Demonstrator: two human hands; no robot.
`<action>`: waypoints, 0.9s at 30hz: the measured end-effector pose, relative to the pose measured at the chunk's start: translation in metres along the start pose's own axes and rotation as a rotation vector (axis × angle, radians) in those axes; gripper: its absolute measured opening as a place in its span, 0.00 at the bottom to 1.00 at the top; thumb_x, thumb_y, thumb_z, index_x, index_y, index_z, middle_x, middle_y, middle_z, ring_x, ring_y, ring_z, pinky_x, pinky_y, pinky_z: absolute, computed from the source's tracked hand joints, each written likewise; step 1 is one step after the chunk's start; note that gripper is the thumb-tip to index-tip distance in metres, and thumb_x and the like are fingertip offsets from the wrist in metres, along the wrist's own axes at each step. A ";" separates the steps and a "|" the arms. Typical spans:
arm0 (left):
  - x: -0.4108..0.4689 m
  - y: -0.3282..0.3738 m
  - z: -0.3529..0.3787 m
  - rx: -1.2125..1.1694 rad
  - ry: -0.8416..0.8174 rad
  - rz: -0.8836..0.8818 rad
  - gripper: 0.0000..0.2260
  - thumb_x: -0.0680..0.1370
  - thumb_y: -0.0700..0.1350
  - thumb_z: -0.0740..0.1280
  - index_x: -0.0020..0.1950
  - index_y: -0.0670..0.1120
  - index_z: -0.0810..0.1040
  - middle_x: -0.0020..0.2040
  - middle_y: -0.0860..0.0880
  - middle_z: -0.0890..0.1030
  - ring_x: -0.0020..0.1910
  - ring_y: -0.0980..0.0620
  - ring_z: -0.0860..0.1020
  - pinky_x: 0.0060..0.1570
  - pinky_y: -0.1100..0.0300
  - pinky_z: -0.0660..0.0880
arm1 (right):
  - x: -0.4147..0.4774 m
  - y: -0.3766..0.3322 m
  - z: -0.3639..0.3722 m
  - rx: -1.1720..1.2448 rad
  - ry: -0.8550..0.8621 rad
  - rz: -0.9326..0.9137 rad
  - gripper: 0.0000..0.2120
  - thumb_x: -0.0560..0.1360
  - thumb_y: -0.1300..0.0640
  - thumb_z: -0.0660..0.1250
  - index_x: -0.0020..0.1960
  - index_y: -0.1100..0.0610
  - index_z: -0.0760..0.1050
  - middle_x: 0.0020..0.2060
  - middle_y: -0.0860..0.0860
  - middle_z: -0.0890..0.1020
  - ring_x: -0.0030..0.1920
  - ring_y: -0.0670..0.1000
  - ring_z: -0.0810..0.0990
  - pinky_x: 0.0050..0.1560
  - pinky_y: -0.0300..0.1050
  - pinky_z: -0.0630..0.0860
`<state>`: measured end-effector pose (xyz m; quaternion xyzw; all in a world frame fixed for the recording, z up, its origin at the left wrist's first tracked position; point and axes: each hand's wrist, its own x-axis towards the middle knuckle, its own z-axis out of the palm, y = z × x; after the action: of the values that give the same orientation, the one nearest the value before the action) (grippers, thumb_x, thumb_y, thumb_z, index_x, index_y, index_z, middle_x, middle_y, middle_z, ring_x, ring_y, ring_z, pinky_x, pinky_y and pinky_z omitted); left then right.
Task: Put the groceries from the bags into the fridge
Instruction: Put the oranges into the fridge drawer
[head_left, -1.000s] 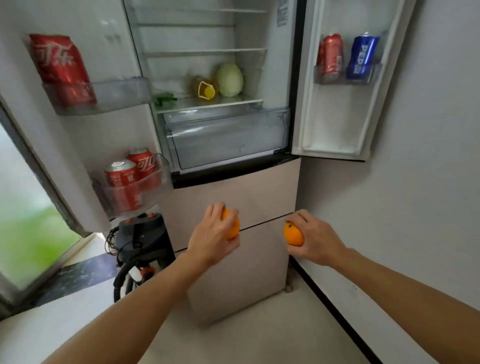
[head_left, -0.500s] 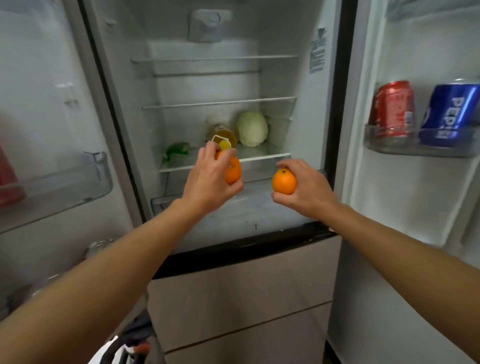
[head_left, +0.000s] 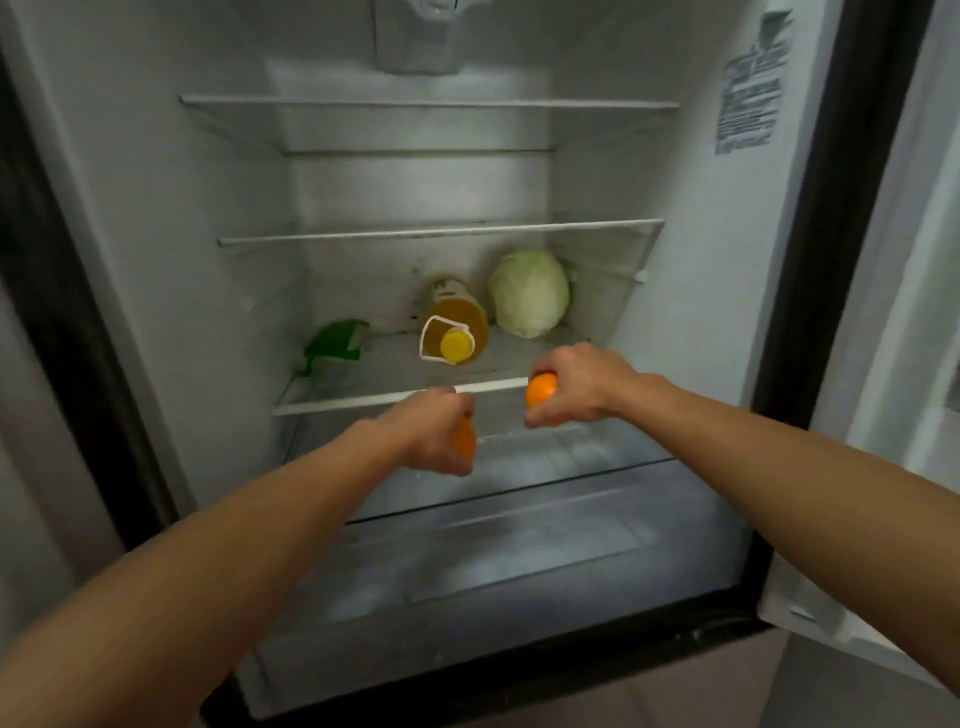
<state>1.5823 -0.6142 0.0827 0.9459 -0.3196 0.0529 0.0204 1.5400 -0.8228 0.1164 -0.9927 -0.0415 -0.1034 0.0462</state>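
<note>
Holding one orange per hand at the open fridge (head_left: 701, 270). Left hand (head_left: 428, 434) curls round left orange (head_left: 465, 441), just under the shelf (head_left: 358, 401) lip. Right hand (head_left: 576, 387) grips right orange (head_left: 540, 392) from above, at lip level. Oranges apart. Beyond the grips, on the shelf: bottle (head_left: 457, 325), cabbage (head_left: 530, 293); green pack (head_left: 332, 340) farther left.
</note>
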 end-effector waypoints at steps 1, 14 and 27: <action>0.006 -0.004 0.006 0.030 -0.047 -0.001 0.28 0.66 0.54 0.76 0.63 0.50 0.70 0.58 0.48 0.74 0.53 0.48 0.74 0.50 0.53 0.77 | 0.010 0.000 0.003 -0.026 -0.039 -0.009 0.27 0.59 0.33 0.71 0.53 0.45 0.77 0.48 0.48 0.80 0.47 0.52 0.77 0.43 0.47 0.75; 0.055 -0.027 0.073 -0.051 -0.360 -0.089 0.33 0.67 0.61 0.75 0.65 0.47 0.68 0.60 0.46 0.72 0.55 0.46 0.74 0.54 0.54 0.73 | 0.079 -0.018 0.057 -0.291 -0.503 -0.299 0.27 0.65 0.41 0.76 0.59 0.53 0.74 0.53 0.52 0.78 0.50 0.55 0.78 0.52 0.52 0.78; 0.046 -0.033 0.058 -0.053 -0.408 -0.139 0.40 0.67 0.58 0.76 0.73 0.50 0.61 0.67 0.46 0.67 0.64 0.44 0.70 0.59 0.53 0.72 | 0.070 -0.007 0.082 -0.204 -0.638 -0.212 0.41 0.67 0.45 0.76 0.74 0.52 0.61 0.68 0.53 0.70 0.63 0.57 0.73 0.56 0.48 0.72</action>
<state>1.6438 -0.6195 0.0300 0.9559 -0.2522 -0.1498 -0.0162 1.6236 -0.8024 0.0517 -0.9648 -0.1460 0.2041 -0.0793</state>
